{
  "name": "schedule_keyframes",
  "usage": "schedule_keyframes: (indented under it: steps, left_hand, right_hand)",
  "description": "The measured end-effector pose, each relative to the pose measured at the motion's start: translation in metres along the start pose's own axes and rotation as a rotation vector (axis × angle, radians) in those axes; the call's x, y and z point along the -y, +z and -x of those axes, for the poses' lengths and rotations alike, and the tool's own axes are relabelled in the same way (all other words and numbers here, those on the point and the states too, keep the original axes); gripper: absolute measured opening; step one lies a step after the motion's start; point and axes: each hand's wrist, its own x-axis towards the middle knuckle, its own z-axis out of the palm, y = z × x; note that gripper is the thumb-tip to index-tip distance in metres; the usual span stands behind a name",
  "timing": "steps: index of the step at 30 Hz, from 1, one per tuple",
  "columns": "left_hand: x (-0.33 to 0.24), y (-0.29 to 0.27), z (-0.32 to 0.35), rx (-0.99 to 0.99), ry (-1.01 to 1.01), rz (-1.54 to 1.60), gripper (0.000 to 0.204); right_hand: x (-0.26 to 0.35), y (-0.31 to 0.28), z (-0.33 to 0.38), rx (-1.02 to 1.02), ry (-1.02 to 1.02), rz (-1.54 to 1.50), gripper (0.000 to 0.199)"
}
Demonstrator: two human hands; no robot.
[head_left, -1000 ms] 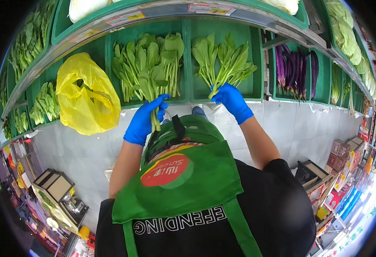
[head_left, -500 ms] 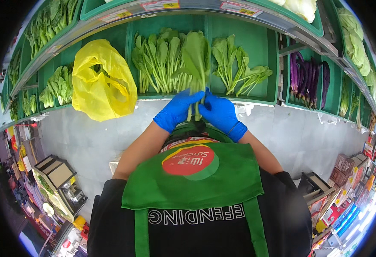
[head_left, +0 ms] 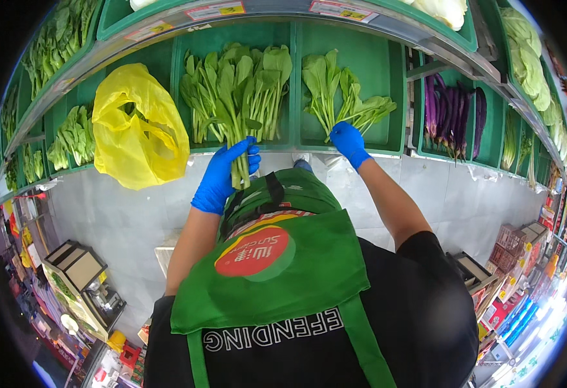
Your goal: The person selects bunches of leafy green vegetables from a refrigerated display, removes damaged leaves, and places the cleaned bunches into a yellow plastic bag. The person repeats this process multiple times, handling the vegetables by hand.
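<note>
My left hand (head_left: 220,173), in a blue glove, is wrapped round the stems of a bunch of leafy greens (head_left: 235,123). The bunch stands tilted in front of the left green crate (head_left: 186,55), its leaves over the greens (head_left: 270,77) lying there. My right hand (head_left: 350,143), also gloved in blue, is at the front of the right crate (head_left: 387,71). Its fingers are closed at the stem ends of the loose leafy greens (head_left: 325,81) in that crate; the fingertips are partly hidden.
A yellow plastic bag (head_left: 144,158) hangs over the crate front on the left, beside shorter greens (head_left: 76,136). Purple eggplants (head_left: 448,116) fill a crate on the right. An upper shelf edge (head_left: 264,16) with price labels curves above the crates. Grey floor (head_left: 412,200) lies below.
My hands have moved apart from the bunch they both held. The left has carried it leftward; the right has let go and moved right to the loose greens.
</note>
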Motion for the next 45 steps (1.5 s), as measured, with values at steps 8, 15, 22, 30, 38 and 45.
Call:
schedule_keyframes:
  steps: [8,15,22,30,38,45]
  left_hand:
    - [0.004,-0.002,0.015,-0.117,0.001,0.099,0.039]
    - [0.001,-0.001,0.018,-0.166,-0.008,0.104,0.035]
    - [-0.001,-0.002,0.007,-0.071,-0.036,0.147,0.037]
    - [-0.007,0.002,0.001,-0.075,-0.052,0.084,0.04]
    - [-0.009,0.003,0.012,-0.028,-0.036,0.149,0.038]
    - [0.0,0.004,0.004,-0.022,0.008,0.126,0.04]
  right_hand:
    - [0.039,0.027,-0.033,-0.074,0.097,0.287,0.029]
    - [-0.009,0.025,-0.044,-0.074,0.131,0.183,0.022]
    - [-0.053,0.017,-0.049,-0.12,0.101,-0.272,0.03]
    - [0.022,0.028,-0.043,-0.031,0.291,0.22,0.059]
    - [-0.025,0.016,-0.083,0.203,0.288,-0.686,0.033]
    - [0.044,-0.065,-0.023,0.502,0.358,-1.39,0.038]
